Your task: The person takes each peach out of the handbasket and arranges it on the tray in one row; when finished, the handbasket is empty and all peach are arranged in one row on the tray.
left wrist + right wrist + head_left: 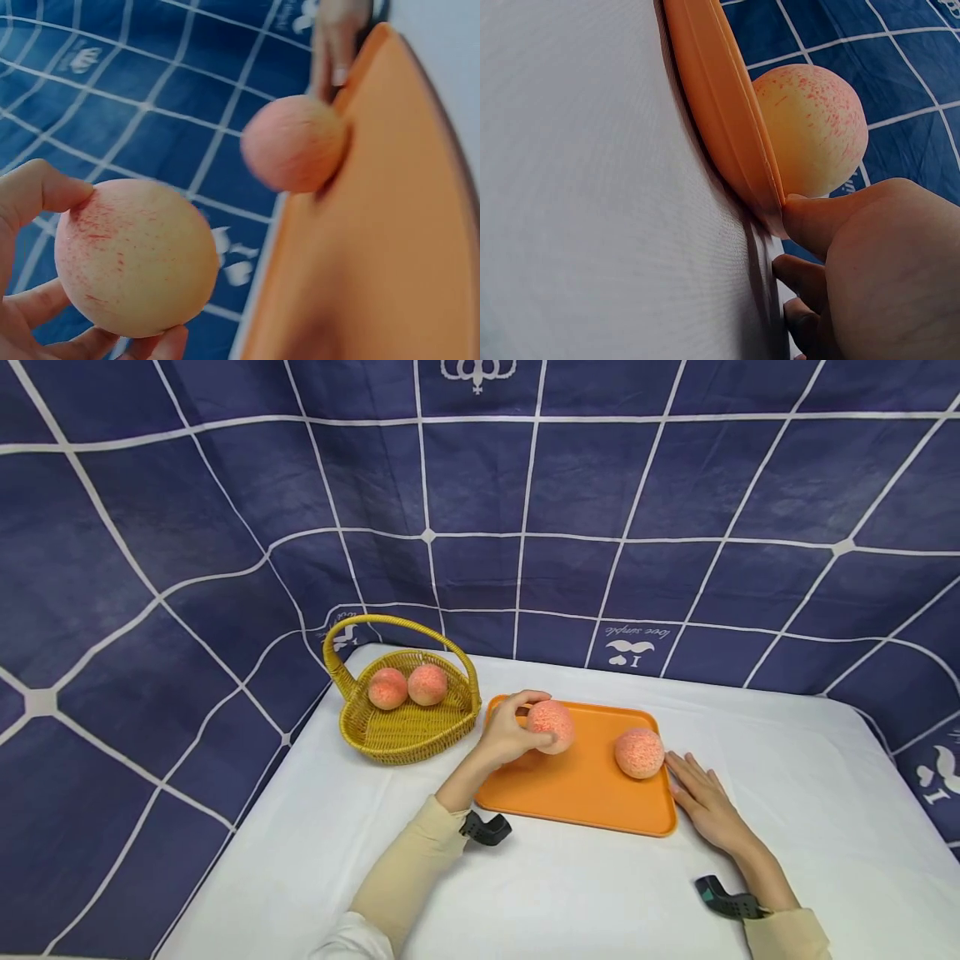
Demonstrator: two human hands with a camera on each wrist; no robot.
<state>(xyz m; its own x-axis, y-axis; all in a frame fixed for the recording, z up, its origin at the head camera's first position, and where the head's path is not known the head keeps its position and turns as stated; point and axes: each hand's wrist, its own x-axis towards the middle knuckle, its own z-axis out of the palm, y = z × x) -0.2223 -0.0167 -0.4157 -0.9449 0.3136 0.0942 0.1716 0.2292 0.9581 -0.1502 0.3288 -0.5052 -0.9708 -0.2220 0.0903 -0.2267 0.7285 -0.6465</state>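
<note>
My left hand (507, 735) grips a pink and yellow peach (551, 727) between thumb and fingers, over the left part of the orange tray (570, 787). In the left wrist view the thumb presses one side of this peach (139, 259) and the fingertips support it from below. Another peach (640, 753) lies at the tray's right end. Beside that end is my right hand (708, 806), fingers extended on the white cloth. The right wrist view has its thumb touching the tray's rim (742, 142), close to the second peach (814, 127).
A yellow woven basket (408, 752) with a tall arched handle stands left of the tray. Inside it two peaches (387, 688) sit side by side at the back. A dark blue cloth (480, 577) with white lines hangs behind the white table (585, 893).
</note>
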